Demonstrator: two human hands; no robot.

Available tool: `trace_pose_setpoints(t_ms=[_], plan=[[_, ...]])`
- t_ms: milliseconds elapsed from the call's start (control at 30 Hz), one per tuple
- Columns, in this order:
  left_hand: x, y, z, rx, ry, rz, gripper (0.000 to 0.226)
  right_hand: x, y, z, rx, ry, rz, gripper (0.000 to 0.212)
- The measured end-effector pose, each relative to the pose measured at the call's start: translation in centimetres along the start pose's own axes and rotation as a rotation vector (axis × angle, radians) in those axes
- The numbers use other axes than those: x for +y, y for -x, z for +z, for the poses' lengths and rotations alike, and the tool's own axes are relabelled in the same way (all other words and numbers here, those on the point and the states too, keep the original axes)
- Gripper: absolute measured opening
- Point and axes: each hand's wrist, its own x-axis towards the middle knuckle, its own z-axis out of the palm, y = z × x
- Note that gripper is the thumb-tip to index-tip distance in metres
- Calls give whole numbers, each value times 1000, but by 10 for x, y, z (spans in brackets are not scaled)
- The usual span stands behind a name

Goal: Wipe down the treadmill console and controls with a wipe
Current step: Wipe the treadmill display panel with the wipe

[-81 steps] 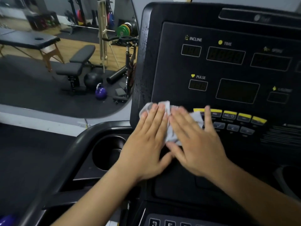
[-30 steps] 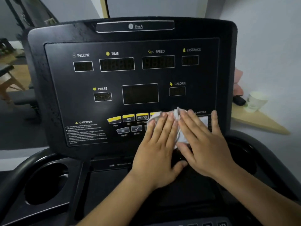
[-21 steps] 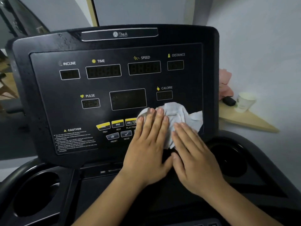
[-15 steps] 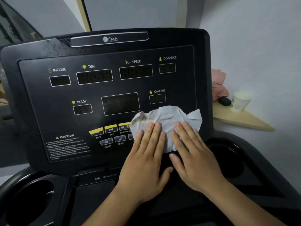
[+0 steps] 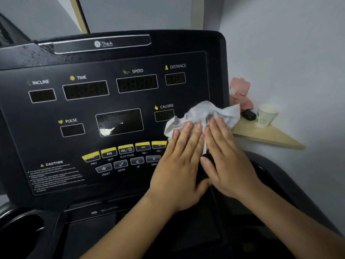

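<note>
Grey walls back the console (image 5: 112, 58). Your left hand (image 5: 179, 165) and right hand (image 5: 227, 161), fingers straight, press the wipe (image 5: 203, 113) against its right edge. The other displays (image 5: 137, 83) lie left and farther up, nearer your left hand.
</note>
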Motion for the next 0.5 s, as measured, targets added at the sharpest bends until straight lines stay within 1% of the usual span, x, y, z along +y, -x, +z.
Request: trace_pose_setpoints(t_ms=[167,267,400,500], plan=[[15,49,23,-64,76,51,93,16,73,12,-118,-125,-146,61],[11,38,20,-29,68,51,86,25,56,8,-55,-110,-161,58],[2,3,3,20,68,-27,81,21,4,1,70,-90,-77,59],[5,14,7,45,100,-33,80,21,21,8,41,-81,-99,60]])
